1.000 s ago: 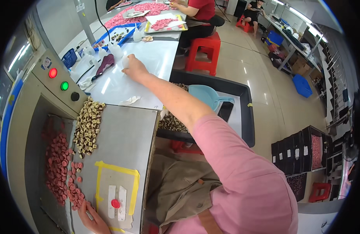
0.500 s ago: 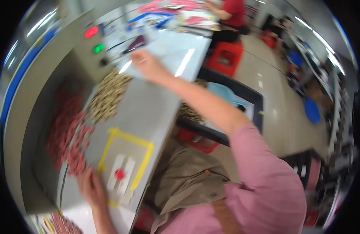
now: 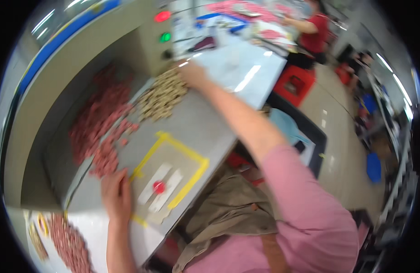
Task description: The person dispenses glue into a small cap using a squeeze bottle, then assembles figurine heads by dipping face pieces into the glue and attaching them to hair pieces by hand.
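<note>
My left hand (image 3: 116,193) is low at the left, its fingers closed together at the near end of a heap of small pink pieces (image 3: 100,118). Whatever is in those fingers is hidden. My right arm stretches far across the grey worktop (image 3: 192,123). At its end, my right hand (image 3: 192,74) is by the far edge of a pile of small beige pieces (image 3: 163,96), its fingers smeared by motion. Between me and the heaps, yellow tape (image 3: 185,150) frames a patch with two white strips (image 3: 164,189) and a red round piece (image 3: 159,187).
A beige machine housing (image 3: 114,36) arches over the pink heap, with a red light (image 3: 162,16) and a green light (image 3: 165,37). More pink pieces (image 3: 69,243) lie at the lower left. A black tray (image 3: 320,157) and red stool (image 3: 295,84) stand right; a co-worker (image 3: 314,32) sits beyond.
The view has shifted, so the worktop appears farther right. My right hand has come from the white tabletop to the beige pile. My left hand stays by the pink heap.
</note>
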A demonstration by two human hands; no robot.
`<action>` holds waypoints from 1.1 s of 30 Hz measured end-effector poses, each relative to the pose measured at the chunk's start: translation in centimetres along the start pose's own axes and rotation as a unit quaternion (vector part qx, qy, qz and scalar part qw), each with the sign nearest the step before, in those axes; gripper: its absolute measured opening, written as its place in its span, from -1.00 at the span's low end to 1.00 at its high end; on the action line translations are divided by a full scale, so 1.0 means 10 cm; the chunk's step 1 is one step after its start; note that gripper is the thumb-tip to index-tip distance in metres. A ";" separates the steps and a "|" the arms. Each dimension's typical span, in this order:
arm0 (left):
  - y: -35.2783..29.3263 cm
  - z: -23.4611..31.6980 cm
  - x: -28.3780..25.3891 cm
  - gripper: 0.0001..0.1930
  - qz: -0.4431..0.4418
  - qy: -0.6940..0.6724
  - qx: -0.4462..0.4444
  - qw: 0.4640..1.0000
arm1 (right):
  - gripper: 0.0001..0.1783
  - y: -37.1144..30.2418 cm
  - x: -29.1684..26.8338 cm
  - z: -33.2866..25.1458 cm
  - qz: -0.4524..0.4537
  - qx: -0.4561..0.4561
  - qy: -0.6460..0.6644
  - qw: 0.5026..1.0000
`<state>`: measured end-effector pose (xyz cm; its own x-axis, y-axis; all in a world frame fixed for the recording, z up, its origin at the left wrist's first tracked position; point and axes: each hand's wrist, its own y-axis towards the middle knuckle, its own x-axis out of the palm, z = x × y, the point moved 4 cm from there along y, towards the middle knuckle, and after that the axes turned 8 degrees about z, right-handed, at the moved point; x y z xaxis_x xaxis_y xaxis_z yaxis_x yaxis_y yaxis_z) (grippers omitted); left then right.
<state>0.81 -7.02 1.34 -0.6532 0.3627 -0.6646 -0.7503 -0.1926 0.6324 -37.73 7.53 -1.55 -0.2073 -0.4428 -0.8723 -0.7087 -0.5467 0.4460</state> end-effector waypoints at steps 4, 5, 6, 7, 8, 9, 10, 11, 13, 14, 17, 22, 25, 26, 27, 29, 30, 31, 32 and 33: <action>-0.09 -0.38 0.03 -0.81 0.000 0.015 -0.006 1.000 | -0.74 0.19 0.39 -0.19 0.098 0.006 0.051 0.994; -0.11 -0.44 0.04 -0.80 0.061 0.035 0.063 0.996 | -0.76 0.17 0.29 -0.35 0.050 0.009 0.060 0.997; -0.23 -0.89 0.10 -0.76 0.061 0.038 0.133 0.988 | -0.75 0.10 0.11 -0.39 0.092 0.025 0.097 0.991; -0.18 -1.20 0.24 -0.72 0.064 0.041 0.205 0.976 | -0.71 0.09 0.09 -0.28 0.133 0.041 0.145 0.980; -0.10 -1.01 0.34 -0.72 0.052 0.014 0.222 0.973 | -0.67 -0.02 -0.08 -0.28 0.073 0.161 0.239 0.955; -0.01 -0.62 0.33 -0.72 0.046 0.025 0.147 0.988 | -0.64 -0.11 -0.11 -0.05 0.117 0.226 0.247 0.935; 0.00 -0.31 0.16 -0.71 0.038 0.051 0.063 0.996 | -0.65 -0.31 -0.23 -0.10 0.169 0.204 0.258 0.929; -0.05 -0.19 0.00 -0.70 0.030 0.087 -0.025 0.995 | -0.64 -0.52 -0.37 -0.22 0.216 0.176 0.270 0.922; 0.00 0.02 -0.10 -0.75 0.046 0.038 0.042 0.997 | -0.74 -1.17 -1.03 -0.41 0.074 0.110 0.441 0.888; 0.03 0.16 -0.09 -0.81 0.069 -0.001 0.095 0.993 | -0.78 -1.59 -1.26 -0.37 0.160 0.049 0.441 0.882; 0.08 0.26 -0.08 -0.79 0.092 -0.048 0.142 0.985 | -0.77 -2.78 -1.46 -0.24 0.168 0.016 0.368 0.915; 0.07 0.27 -0.21 -0.74 0.105 -0.103 -0.003 0.989 | -0.48 -5.23 -0.79 0.16 -0.084 0.347 0.305 0.883; 0.10 0.45 -0.20 -0.76 0.117 -0.121 -0.007 0.986 | -0.49 -5.98 -0.88 -0.02 -0.139 0.592 0.356 0.710; 0.08 0.42 -0.16 -0.76 0.117 -0.121 -0.007 0.986 | -0.49 -6.05 -0.98 -0.14 -0.144 0.588 0.360 0.710; 0.07 0.35 -0.18 -0.75 0.121 -0.085 0.011 0.989 | -0.49 -6.09 -1.01 -0.14 -0.149 0.580 0.363 0.714; 0.07 0.27 -0.20 -0.75 0.132 -0.047 0.030 0.990 | -0.50 -6.15 -1.04 -0.19 -0.157 0.562 0.370 0.723; 0.08 0.31 -0.20 -0.75 0.136 -0.056 0.038 0.988 | -0.50 -6.21 -1.05 -0.15 -0.159 0.555 0.374 0.726; 0.08 0.35 -0.20 -0.75 0.141 -0.064 0.045 0.987 | -0.50 -6.26 -1.05 -0.12 -0.162 0.548 0.377 0.729; 0.07 0.37 -0.21 -0.75 0.146 -0.071 0.051 0.985 | -0.50 -6.30 -1.04 -0.09 -0.167 0.540 0.381 0.732; 0.07 0.40 -0.21 -0.75 0.147 -0.079 0.059 0.984 | -0.50 -6.36 -1.02 -0.07 -0.170 0.534 0.385 0.733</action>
<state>2.03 -4.25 4.80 -0.8101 0.4452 -0.3814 -0.5075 -0.2069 0.8364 9.96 46.33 -20.89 0.2553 -0.9047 -0.3410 -0.8399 -0.0328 -0.5418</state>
